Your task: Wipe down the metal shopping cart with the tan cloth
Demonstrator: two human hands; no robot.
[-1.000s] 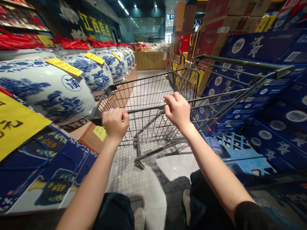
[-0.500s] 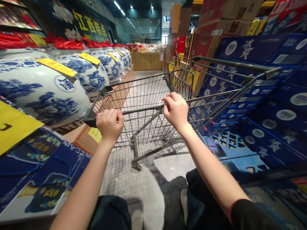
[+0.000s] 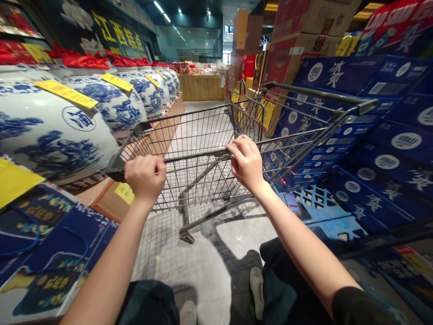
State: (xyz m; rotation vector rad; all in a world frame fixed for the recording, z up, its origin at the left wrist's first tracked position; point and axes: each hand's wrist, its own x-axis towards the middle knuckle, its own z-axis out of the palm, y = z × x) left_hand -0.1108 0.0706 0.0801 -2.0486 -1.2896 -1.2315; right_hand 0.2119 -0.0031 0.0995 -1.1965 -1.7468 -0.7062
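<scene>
Left hand (image 3: 145, 178), right hand (image 3: 246, 163): grips closed around dark metal rear bar (image 3: 199, 157) of grey wire shopping cart (image 3: 203, 189). Cart stands on pale polished tile floor (image 3: 203, 271), between blue-and-white porcelain jars (image 3: 47, 135) with yellow paper tags (image 3: 66, 94) on left, stacked navy cartons (image 3: 402, 140) on right.

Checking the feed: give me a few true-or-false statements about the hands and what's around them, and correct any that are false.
The left hand and right hand grip the rail of the wire shopping cart. True.
The left hand holds a phone. False: the phone lies on a blue plastic crate, right of the cart.
Blue-and-white porcelain jars line the cart's right side. False: they stand on its left.
Yellow tags lie on the jars. True.
</scene>
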